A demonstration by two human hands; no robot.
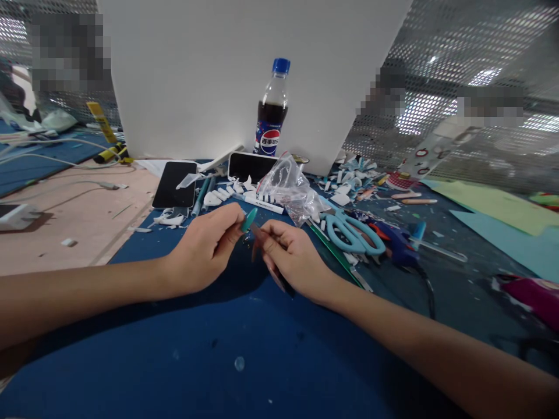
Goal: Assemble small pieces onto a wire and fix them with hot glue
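My left hand (205,247) is closed, pinching a small teal, leaf-shaped piece (249,220) between thumb and forefinger. Close beside it, my right hand (292,253) grips a slim tool with a flat greyish tip (256,230). Its dark rear end (286,286) shows below the palm; the fingers cover the middle, so its exact kind is unclear. The tip is at the lower edge of the teal piece, and I cannot tell whether they touch. Both hands are above the blue mat (209,355).
Behind the hands are white scraps (222,193), a white marker (264,203), a clear plastic bag (290,189), a phone (174,185) and a cola bottle (271,116). Light-blue scissors (349,233) and a blue glue gun (399,244) lie to the right.
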